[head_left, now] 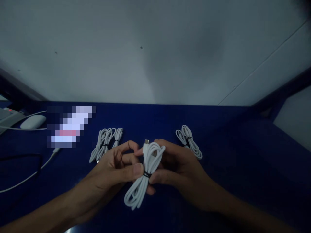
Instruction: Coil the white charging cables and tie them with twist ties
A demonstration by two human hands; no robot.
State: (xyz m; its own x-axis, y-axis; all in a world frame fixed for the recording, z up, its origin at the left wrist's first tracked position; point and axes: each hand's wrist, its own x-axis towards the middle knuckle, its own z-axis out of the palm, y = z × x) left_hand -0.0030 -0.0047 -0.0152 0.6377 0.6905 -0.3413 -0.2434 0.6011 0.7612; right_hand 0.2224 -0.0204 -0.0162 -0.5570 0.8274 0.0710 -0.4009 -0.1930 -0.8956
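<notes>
A coiled white USB cable [138,192] is held up between both hands, with a metal plug [146,141] sticking out at its top. A black tie [147,174] cinches the coil around its middle. My left hand [119,166] pinches the bundle from the left, its thumb beside the tie. From the right, my right hand [173,163] grips the same bundle, with the thumb close to the tie and some fingers hidden behind the coil. Beyond my left hand lie tied white cables [104,142], and another tied white bundle [190,142] lies beyond my right hand.
A lit, pixelated phone-like screen [70,126] rests at the left on the blue table [150,119], with a white cord [36,173] running from it. A white mouse-shaped object [33,122] and a white power strip-like box [11,116] are farther left. A pale wall [109,64] rises behind.
</notes>
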